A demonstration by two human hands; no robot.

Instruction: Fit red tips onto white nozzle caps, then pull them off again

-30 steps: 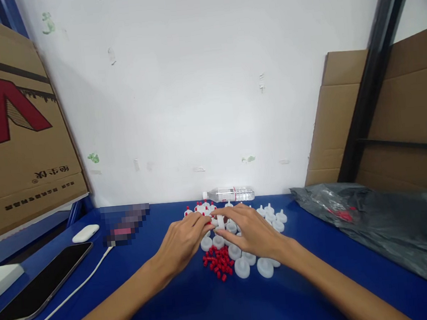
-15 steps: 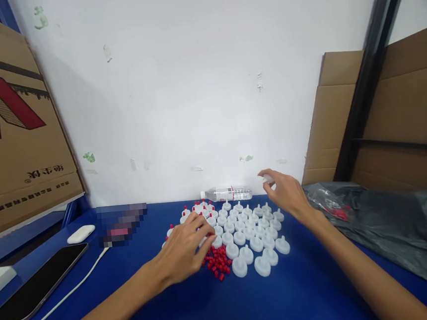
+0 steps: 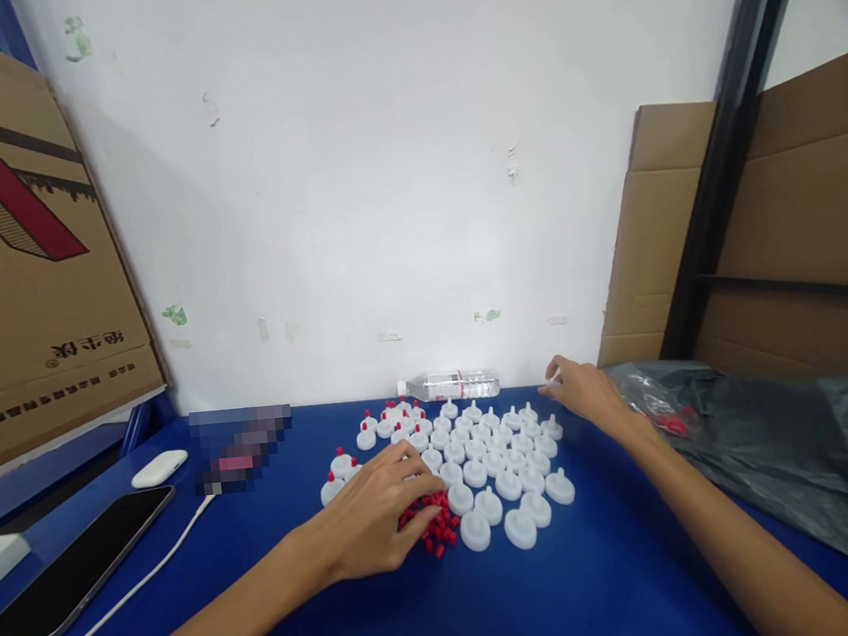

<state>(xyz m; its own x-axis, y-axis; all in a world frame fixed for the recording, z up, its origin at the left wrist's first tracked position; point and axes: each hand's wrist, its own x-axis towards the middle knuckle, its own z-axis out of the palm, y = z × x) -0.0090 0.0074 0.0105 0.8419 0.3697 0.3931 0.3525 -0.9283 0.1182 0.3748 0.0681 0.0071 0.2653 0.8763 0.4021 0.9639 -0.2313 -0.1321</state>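
Observation:
My left hand (image 3: 385, 509) is over a small heap of red tip caps (image 3: 439, 534), thumb and fingers apart, with red caps showing between them. No held piece can be made out there. At the far right of the group, my right hand (image 3: 579, 389) pinches a white nozzle cap (image 3: 554, 379), mostly hidden by the fingers. Many white nozzle caps (image 3: 521, 527) stand spout up on the blue table (image 3: 538, 605). Behind and left of my left hand, several nozzle caps with red tips (image 3: 366, 437) stand together; some are partly covered by that hand.
A clear plastic bottle (image 3: 460, 385) lies along the wall. On the left are a phone (image 3: 75, 566), a white case (image 3: 159, 469), a white cable (image 3: 129, 596) and a carton (image 3: 38, 322). A dark plastic bag (image 3: 784, 455) lies to the right.
My left hand has shifted slightly right and down onto the red caps, uncovering some red-tipped caps. My right hand has lowered and moved right with the white nozzle cap.

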